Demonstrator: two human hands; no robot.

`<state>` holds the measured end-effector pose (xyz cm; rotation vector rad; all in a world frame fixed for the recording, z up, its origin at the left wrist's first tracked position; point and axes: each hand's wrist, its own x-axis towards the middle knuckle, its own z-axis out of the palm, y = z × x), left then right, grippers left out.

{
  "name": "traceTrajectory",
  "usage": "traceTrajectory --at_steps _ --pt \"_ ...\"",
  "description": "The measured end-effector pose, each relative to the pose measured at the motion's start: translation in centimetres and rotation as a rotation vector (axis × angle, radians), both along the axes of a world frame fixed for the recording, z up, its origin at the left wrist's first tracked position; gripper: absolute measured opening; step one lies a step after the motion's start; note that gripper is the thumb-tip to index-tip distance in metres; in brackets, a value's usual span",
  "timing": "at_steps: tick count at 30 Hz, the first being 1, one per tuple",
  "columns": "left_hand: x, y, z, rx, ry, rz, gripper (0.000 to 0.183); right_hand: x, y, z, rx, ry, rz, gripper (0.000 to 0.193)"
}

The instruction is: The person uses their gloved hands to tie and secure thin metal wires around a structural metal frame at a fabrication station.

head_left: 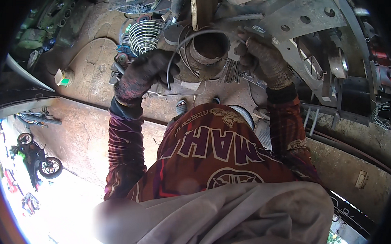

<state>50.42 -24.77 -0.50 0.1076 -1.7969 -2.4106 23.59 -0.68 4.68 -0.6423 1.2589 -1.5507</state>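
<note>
Both my hands wear dark, dirty work gloves. They hold a thin grey metal rod (201,32) bent into an arch. My left hand (145,76) is closed around its left part, and the rod's free end points down beside the fingers. My right hand (265,59) grips the other end, with its fingertips pressed together. Below the arch, between my hands, stands a short, rusty, open-topped pipe (197,56). Another thin curved rod loops beside the pipe. A bundle of thin straight rods (234,71) lies by my right hand.
A stack of pale wire rings (146,37) sits beyond my left hand. A wooden post (205,10) rises behind the pipe. Steel plate with round holes (306,19) and a metal frame fill the right side. A small box (64,77) and a motorcycle (35,161) are at left.
</note>
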Motion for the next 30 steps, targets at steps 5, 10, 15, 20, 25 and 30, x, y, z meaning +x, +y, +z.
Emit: traceTrajectory --at_steps 5,10,15,20,25,30 --pt "-0.3 1.9 0.5 -0.076 -0.420 -0.056 0.037 2.7 -1.3 0.0 0.145 0.189 -0.017 0.045" --pt "1.0 2.8 -2.3 0.004 -0.293 0.232 0.034 2.8 -1.4 -1.7 0.160 0.366 -0.351 0.040" --pt "-1.3 2.9 -3.7 0.271 -0.281 0.558 0.038 1.9 3.2 -3.6 0.223 0.184 -0.404 0.043" --pt "-5.1 4.6 -4.1 0.337 -0.284 0.569 0.041 3.3 6.2 -5.8 0.298 0.179 -0.504 0.048" --pt "-6.5 5.2 -5.0 0.064 -0.324 0.455 0.028 3.8 8.5 -7.6 0.337 0.120 -0.534 0.046" --pt "-6.2 5.0 -5.1 -0.713 -0.436 0.491 0.045 4.2 9.3 -7.3 0.414 0.105 -0.588 0.043"
